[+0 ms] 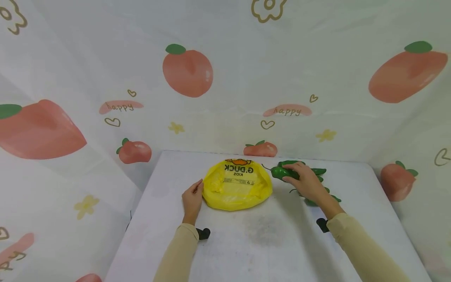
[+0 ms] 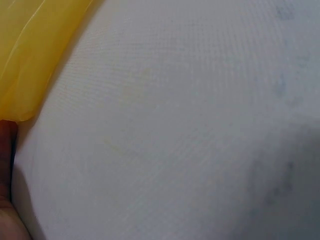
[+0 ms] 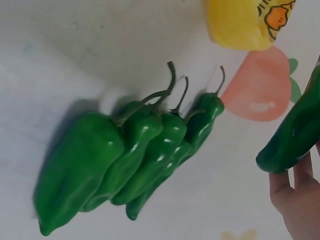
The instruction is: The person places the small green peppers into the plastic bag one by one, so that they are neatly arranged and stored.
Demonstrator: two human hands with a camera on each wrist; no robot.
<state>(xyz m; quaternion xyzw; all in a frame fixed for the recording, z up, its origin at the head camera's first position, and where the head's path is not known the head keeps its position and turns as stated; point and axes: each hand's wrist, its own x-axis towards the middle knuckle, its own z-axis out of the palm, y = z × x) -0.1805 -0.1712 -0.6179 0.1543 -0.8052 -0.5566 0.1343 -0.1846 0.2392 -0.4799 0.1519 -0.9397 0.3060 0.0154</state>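
A yellow plastic bag (image 1: 232, 201) with a duck print and lettering lies with its mouth spread on the white table. At its left edge, my left hand (image 1: 192, 200) pinches the rim; only a bit of that hand and a fold of the bag (image 2: 30, 60) show in the left wrist view. My right hand (image 1: 305, 181) grips a green pepper (image 1: 278, 172) by its body, raised above the table just right of the bag. The pepper's thin stem points toward the bag. Several more green peppers (image 3: 80, 170) lie side by side on the table beneath and beside the right hand.
The white table (image 1: 246, 254) has greyish smudges near its middle. A white cloth (image 1: 225, 117) printed with peaches, hearts and "happy" hangs behind it and at the sides. A black strap piece (image 1: 203, 234) shows at the left wrist, another (image 1: 322, 225) at the right.
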